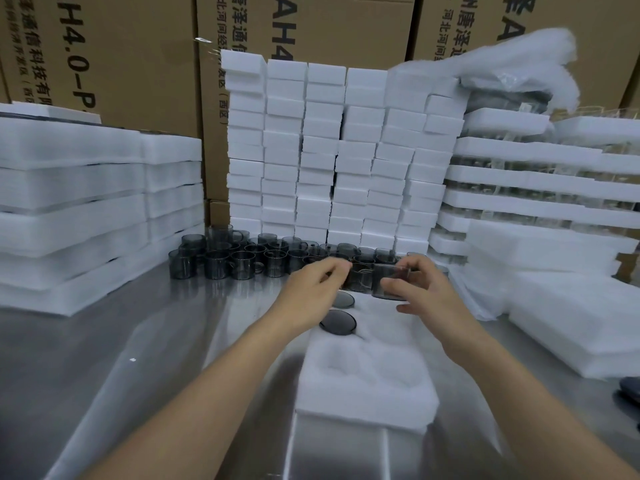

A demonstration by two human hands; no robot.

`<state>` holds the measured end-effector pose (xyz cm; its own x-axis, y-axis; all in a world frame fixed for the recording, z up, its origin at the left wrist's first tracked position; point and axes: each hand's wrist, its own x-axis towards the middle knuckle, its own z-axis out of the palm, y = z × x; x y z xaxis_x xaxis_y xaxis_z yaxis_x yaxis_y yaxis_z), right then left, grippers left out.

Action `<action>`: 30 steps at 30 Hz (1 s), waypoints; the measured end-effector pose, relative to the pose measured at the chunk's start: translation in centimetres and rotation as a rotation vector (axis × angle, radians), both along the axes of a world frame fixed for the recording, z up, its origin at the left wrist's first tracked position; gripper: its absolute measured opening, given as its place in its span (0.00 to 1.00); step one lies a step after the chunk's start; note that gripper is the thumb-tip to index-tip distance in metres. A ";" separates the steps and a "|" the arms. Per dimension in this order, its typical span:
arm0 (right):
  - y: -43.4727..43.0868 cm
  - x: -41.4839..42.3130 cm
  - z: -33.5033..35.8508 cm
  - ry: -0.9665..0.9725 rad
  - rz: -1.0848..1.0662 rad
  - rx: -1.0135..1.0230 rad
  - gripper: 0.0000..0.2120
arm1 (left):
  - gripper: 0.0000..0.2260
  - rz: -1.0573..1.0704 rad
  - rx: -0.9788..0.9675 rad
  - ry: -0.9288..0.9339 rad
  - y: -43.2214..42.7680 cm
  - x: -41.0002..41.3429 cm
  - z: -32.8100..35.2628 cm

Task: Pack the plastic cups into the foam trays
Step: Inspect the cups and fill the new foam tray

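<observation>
Left edge of worktop (104,358): tall foam stack (69,202), front corner jutting onto the steel. Wide bare steel from there across the near-left corner up to the tray's side. Cardboard boxes (121,46) behind everything.

Far edge, left of centre: loose cups (242,254), smoky grey, upright, crowded rim to rim, backed hard against foam blocks (339,150) walling that edge.

Left hand (311,289): fingers curled, tips just beside the nearest cups; grip or no grip, cannot tell.

Centre: foam tray (367,368), long axis near to far, near end close to the worktop's near edge. Two dark discs (337,322) in its far-left pockets; lids or cup bottoms, cannot tell. Near pockets bare white foam.

Right hand (426,292): thumb and curled fingers gripping one grey cup (389,280) above the tray's far end, just beside the left hand.

Right edge: packed trays (519,174) stacked high, loose foam sheets (571,323) piled in front. Only a narrow steel strip between sheets and tray.
</observation>
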<state>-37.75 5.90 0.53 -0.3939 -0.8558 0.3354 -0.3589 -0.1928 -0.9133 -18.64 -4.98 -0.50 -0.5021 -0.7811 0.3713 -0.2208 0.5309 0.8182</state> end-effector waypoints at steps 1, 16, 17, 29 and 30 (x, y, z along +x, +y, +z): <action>-0.2 -0.5 -0.4 -0.015 -0.024 0.005 0.11 | 0.17 -0.001 -0.047 -0.097 -0.4 0.2 -0.6; -0.9 -1.4 -2.7 0.206 -0.103 0.051 0.25 | 0.15 -0.043 -0.029 -0.282 -2.9 -0.1 -2.8; -1.0 -1.2 -2.8 0.240 -0.101 0.051 0.26 | 0.17 -0.043 -0.037 -0.288 -2.9 0.0 -2.7; -0.7 -0.8 -2.6 0.514 -0.138 0.102 0.26 | 0.19 -0.022 -0.094 -0.347 -2.9 0.0 -2.7; -0.6 -0.9 -2.5 0.515 -0.128 0.124 0.24 | 0.19 -0.022 -0.093 -0.347 -2.8 0.0 -2.7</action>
